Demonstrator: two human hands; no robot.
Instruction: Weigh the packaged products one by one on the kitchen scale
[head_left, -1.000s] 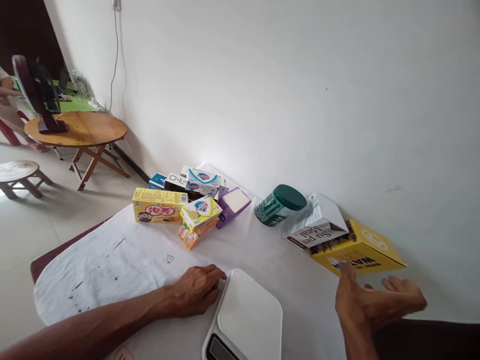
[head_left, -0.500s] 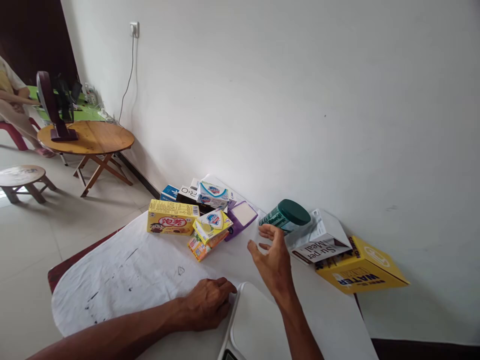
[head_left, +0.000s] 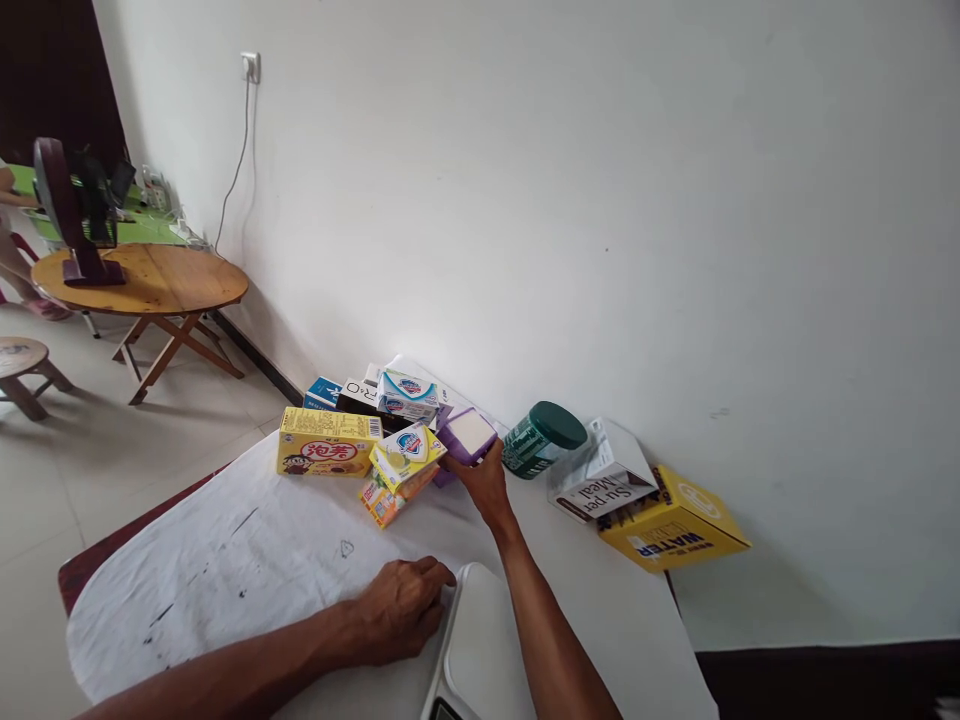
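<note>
My right hand (head_left: 484,482) reaches across the table and grips a purple box with a pale top (head_left: 466,434), thumb at its near side; the other fingers are partly hidden. My left hand (head_left: 405,610) lies on the white cloth, fingers curled in and closed, its knuckles against the left edge of a white kitchen scale (head_left: 487,640). Left of the purple box, a yellow soap box (head_left: 409,455) rests on an orange box (head_left: 394,497). Behind them is a white-and-blue soap box (head_left: 407,394). A yellow snack box (head_left: 330,442) stands further left.
A green-lidded canister (head_left: 544,440), a white "Super Meal" box (head_left: 604,475) and a yellow "WATER" box (head_left: 675,525) stand along the wall side at right. A round wooden table (head_left: 150,280) bears a fan (head_left: 75,210). Part of a person shows at far left.
My right hand has moved left and forward from open air near the canister and has closed on the purple box. The left hand stays by the scale. The view has shifted slightly right.
</note>
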